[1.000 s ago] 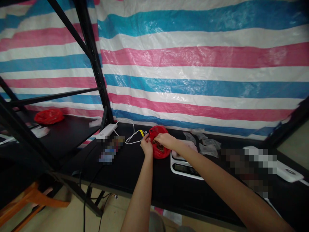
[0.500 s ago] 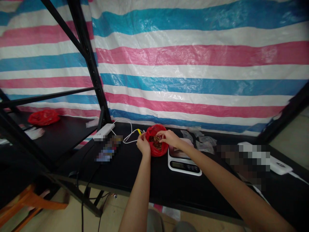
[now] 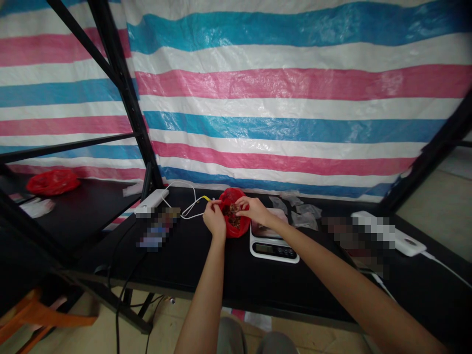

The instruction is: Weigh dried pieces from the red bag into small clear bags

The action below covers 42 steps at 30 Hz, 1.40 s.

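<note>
A red plastic bag stands open on the black table, with a heap of small brown pieces inside. My left hand is closed on the bag's left rim. Over the bag's mouth, my right hand has its fingers pinched together at the brown pieces; what lies between the fingertips is too small to make out. Just right of the bag is a white digital kitchen scale, its plate partly hidden behind my right wrist.
Several small clear plastic bags lie behind the scale. White power strips sit at left and right, with a white cable near the red bag. Black metal posts frame the table, and a striped tarp hangs behind.
The view has shifted slightly, so everything on the table appears farther left. Both hands stay at the red bag, with the right fingers still at the brown pieces.
</note>
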{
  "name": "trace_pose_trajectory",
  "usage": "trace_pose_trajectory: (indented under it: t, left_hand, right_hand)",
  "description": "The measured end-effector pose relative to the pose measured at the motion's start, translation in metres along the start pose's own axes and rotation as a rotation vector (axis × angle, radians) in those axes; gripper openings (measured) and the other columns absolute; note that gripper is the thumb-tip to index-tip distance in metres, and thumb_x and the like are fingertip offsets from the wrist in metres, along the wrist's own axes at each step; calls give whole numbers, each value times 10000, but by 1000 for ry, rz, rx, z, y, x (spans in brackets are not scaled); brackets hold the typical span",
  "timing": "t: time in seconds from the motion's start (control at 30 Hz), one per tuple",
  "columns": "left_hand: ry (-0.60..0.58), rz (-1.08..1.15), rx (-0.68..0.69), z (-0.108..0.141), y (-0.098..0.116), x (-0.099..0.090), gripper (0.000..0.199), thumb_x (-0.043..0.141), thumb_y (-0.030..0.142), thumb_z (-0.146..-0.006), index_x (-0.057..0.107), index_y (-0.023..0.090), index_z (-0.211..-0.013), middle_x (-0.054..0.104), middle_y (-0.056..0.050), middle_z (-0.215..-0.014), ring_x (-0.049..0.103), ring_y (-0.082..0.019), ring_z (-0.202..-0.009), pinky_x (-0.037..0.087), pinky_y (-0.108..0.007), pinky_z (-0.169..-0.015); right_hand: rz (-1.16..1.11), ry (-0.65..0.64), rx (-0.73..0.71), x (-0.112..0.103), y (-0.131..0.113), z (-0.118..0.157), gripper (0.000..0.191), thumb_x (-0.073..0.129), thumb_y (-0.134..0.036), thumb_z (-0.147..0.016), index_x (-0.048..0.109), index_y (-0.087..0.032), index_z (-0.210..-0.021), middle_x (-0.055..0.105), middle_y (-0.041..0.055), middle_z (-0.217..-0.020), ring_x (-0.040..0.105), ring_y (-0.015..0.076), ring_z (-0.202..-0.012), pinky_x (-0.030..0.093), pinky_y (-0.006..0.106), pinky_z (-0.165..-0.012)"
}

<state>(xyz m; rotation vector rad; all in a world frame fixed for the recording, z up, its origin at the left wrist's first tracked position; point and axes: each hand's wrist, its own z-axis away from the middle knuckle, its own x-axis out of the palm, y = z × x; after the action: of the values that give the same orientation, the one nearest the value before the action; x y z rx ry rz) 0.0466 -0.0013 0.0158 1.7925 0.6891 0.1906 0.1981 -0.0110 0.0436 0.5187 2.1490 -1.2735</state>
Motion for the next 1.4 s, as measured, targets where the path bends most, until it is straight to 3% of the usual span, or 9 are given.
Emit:
trace_pose_trajectory:
  t: [0.13,0.27,0.43,0.53,0.7,0.93,1.07,1.2,1.4]
  left_hand:
    - [18,3,123,1,3,-3,236,393,155,-805,622,206,-781,664,-16,-814,590,-190,-766,406,-289,-739]
    - [-35,9,440,13,20,-5,198,415,149,-814,608,183,-838,628,-39,-890,547,-197,-875,390,-325,-826]
    - [-640,-64,877,48,45,14,323,549,298,-795,549,225,-1110,551,-55,-1133,474,-207,-1068,364,-348,-924]
    - [-901,-147,968,60,49,33,570,608,456,-731,470,209,-1225,507,-88,-1229,438,-243,-1133,335,-391,-963]
    - [-1027,-201,909,61,47,51,555,650,443,-698,524,200,-1181,547,-100,-1203,468,-262,-1112,290,-419,-990]
    - [-992,-79,822,65,46,53,542,675,369,-695,520,232,-1196,564,-78,-1172,478,-247,-1094,315,-405,-980]
    - [-962,151,596,63,44,60,678,706,350,-660,452,219,-1274,560,-99,-1167,495,-246,-1083,363,-399,-957]
    - [-999,516,298,59,49,62,601,746,282,-608,563,168,-1168,629,-87,-1021,594,-212,-911,466,-318,-819]
    - [-1055,716,90,55,53,57,577,765,269,-574,604,113,-1106,674,-109,-945,625,-222,-841,482,-317,-774]
  right_hand:
    - [-110,77,17,-6,-9,6,258,695,-220,-645,594,-171,-878,663,33,-850,620,161,-792,467,304,-768]
    - [-192,173,31,-29,-16,22,315,697,-269,-647,569,-197,-925,653,37,-927,613,177,-874,462,318,-777]
    - [-78,379,142,-78,5,71,361,670,-370,-677,545,-223,-982,645,59,-1013,590,223,-961,447,359,-778]
    - [-18,451,224,-102,27,107,411,679,-426,-655,538,-215,-977,648,80,-1027,588,259,-975,450,385,-772]
    - [25,432,307,-117,41,146,422,651,-447,-675,523,-217,-1006,655,78,-1015,593,265,-975,449,418,-813]
    - [123,359,254,-116,28,143,375,624,-422,-712,527,-228,-1018,647,54,-1017,597,237,-970,452,396,-864]
    - [255,296,210,-120,20,130,355,622,-386,-730,527,-250,-1043,646,23,-1011,599,212,-953,454,361,-855]
    - [484,244,108,-127,2,112,327,617,-359,-741,543,-255,-1042,646,15,-990,597,212,-919,436,370,-837]
    - [752,160,-19,-134,-34,86,274,597,-304,-768,535,-281,-1034,637,-2,-1026,566,216,-939,375,370,-799]
